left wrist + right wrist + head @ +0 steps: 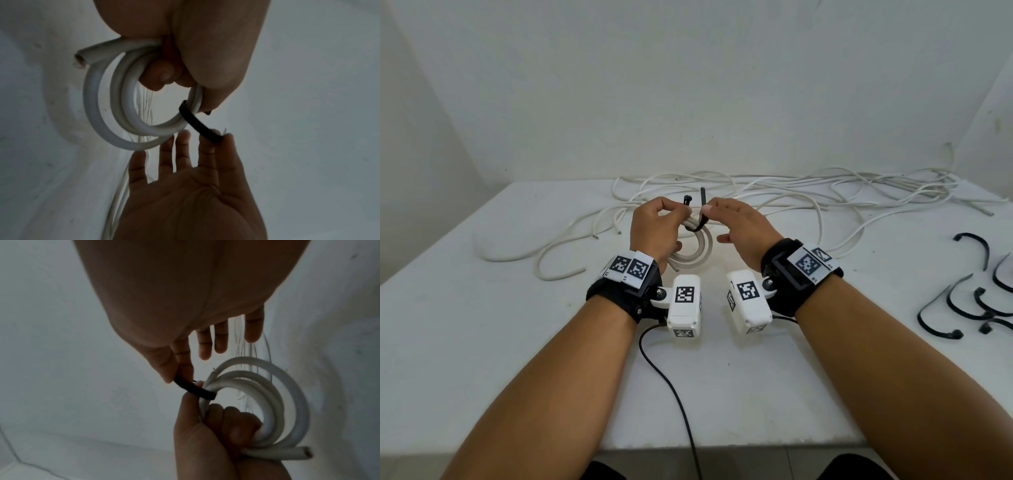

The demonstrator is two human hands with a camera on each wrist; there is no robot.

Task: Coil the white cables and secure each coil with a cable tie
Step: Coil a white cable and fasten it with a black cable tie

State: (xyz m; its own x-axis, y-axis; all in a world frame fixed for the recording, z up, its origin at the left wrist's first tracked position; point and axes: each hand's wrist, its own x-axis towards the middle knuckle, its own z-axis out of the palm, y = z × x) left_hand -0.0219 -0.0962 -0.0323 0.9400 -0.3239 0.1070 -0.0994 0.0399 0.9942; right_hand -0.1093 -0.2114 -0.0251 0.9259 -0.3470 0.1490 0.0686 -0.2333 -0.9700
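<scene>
The left hand [654, 224] grips a small coil of thick white round cable [697, 251], fingers curled through its loops, while its thumb and forefinger pinch the head end of a black plastic cable tie [702, 219]. The right hand [739, 226] pinches the tie's tail end between thumb and forefinger, its other fingers [183, 142] straight and spread. The tie passes under the coil's strands, both ends pointing up. The coil is held just above the white table [482, 308], near its middle. The head view alone shows loose white cables [808, 195] tangled along the table's far edge and spare black cable ties [972, 294] lying to the right. The left wrist view shows the coil's cut end [81, 59] sticking out beside the palm. The right wrist view shows the left fingers [232, 423] wrapped around the loops.
</scene>
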